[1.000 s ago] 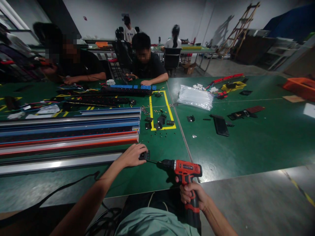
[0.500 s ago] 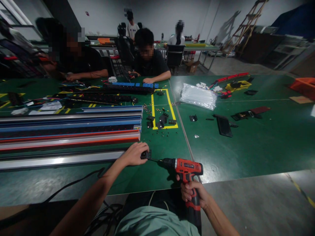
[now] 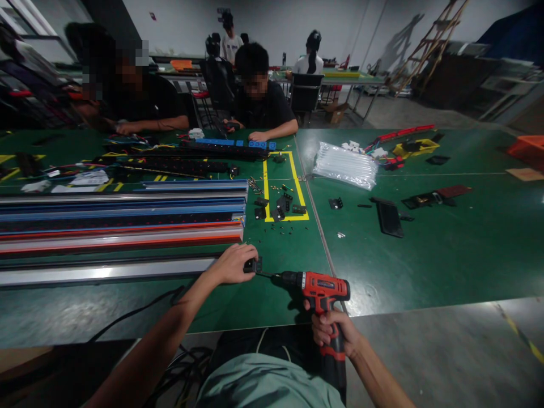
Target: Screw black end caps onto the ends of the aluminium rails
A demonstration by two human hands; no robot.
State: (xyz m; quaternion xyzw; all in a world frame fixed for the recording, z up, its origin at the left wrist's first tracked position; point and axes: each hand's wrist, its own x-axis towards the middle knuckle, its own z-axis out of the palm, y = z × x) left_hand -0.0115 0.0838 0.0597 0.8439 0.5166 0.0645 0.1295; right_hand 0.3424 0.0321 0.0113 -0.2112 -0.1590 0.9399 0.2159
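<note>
My right hand [image 3: 335, 330] is wrapped round the handle of a red and black cordless drill [image 3: 325, 288], held level and pointing left. Its long thin bit [image 3: 267, 275] reaches a black end cap [image 3: 256, 264] at the right end of a long silver and black metal profile [image 3: 140, 271]. Over that end lies my left hand [image 3: 234, 264], fingers curled round the profile and the cap. Whether the bit's tip sits in a screw is too small to tell.
Several blue, orange and silver profiles [image 3: 127, 232] lie behind. Black caps [image 3: 280, 207] and small screws sit about a yellow taped rectangle [image 3: 302, 195]. Farther right are a clear plastic pack [image 3: 345, 165] and a black box-like part [image 3: 389, 219]. Co-workers [image 3: 266, 107] sit across the table.
The view has shifted slightly. Both hands, the drill and the profile keep nearly the same places, with the bit still at the end cap.
</note>
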